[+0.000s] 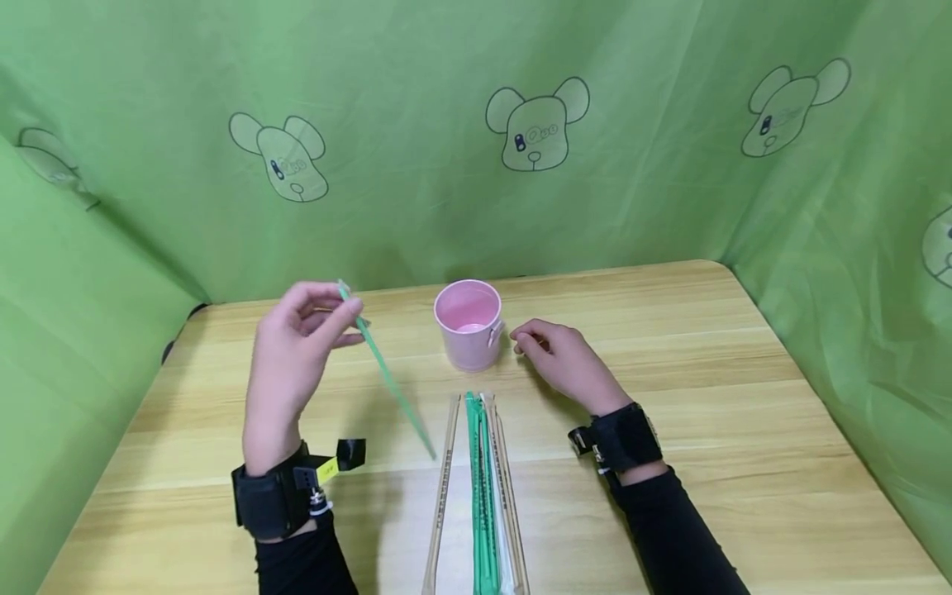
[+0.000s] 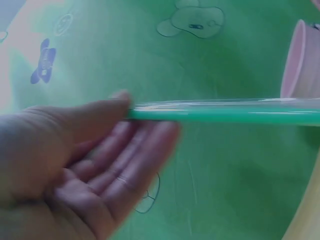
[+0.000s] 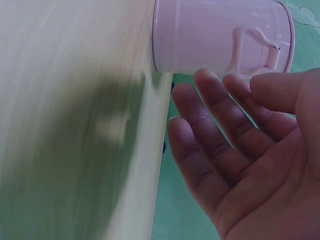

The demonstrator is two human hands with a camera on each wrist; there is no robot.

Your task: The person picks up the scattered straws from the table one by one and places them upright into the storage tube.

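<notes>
My left hand point(image 1: 301, 351) pinches a green drinking straw point(image 1: 388, 378) near its upper end, between thumb and fingers. The straw slants down to the right above the table, and in the left wrist view a clear wrapper point(image 2: 220, 104) shows along it. A pink bucket point(image 1: 468, 347) stands upright at the back middle, its inside bare where I can see it. Just right of the bucket is my right hand point(image 1: 561, 357), holding nothing, with its fingers loosely bent. In the right wrist view its fingertips come close to the bucket's small side handle point(image 3: 272, 50).
In front of the bucket lie several green wrapped straws point(image 1: 481, 496) beside brown paper-wrapped ones point(image 1: 509, 496). Another brown paper-wrapped straw point(image 1: 444, 487) lies slightly apart on their left. Green cloth point(image 1: 416, 165) with bear-head drawings encloses the wooden table point(image 1: 714, 397) at the back and sides.
</notes>
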